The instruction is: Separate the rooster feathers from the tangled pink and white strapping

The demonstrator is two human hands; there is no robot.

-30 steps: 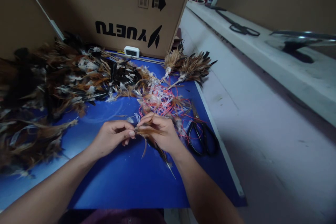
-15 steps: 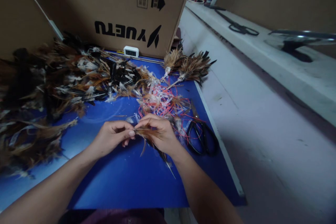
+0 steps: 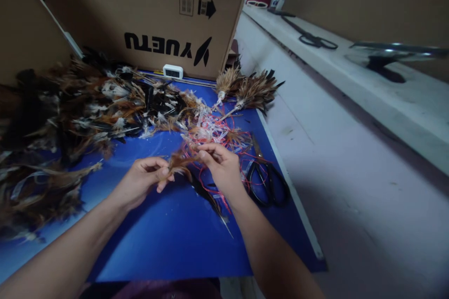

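Observation:
My left hand [image 3: 145, 182] pinches the base of some brown feathers [image 3: 180, 162] between thumb and fingers. My right hand [image 3: 224, 168] is closed at the other end of them, thumb and forefinger together at the tips; the feathers are slightly blurred there. Below the hands a long dark feather [image 3: 206, 196] with a pale quill lies on the blue tabletop [image 3: 164, 243]. Just beyond my right hand is a tangle of red and white strings [image 3: 213, 128]. Black-handled scissors [image 3: 268, 184] lie to the right of that hand.
A heap of brown, black and white feathers [image 3: 105, 103] covers the back left. Two feather bundles on sticks [image 3: 254, 91] lie at the back right. A small white digital meter [image 3: 173, 71] stands before a cardboard box [image 3: 157, 0]. More scissors [image 3: 317, 41] rest on the ledge [image 3: 368, 74].
My hands have moved apart, the left a little leftward, and the brown feathers now stretch between them. More of the dark feather and red strings shows beneath my right hand.

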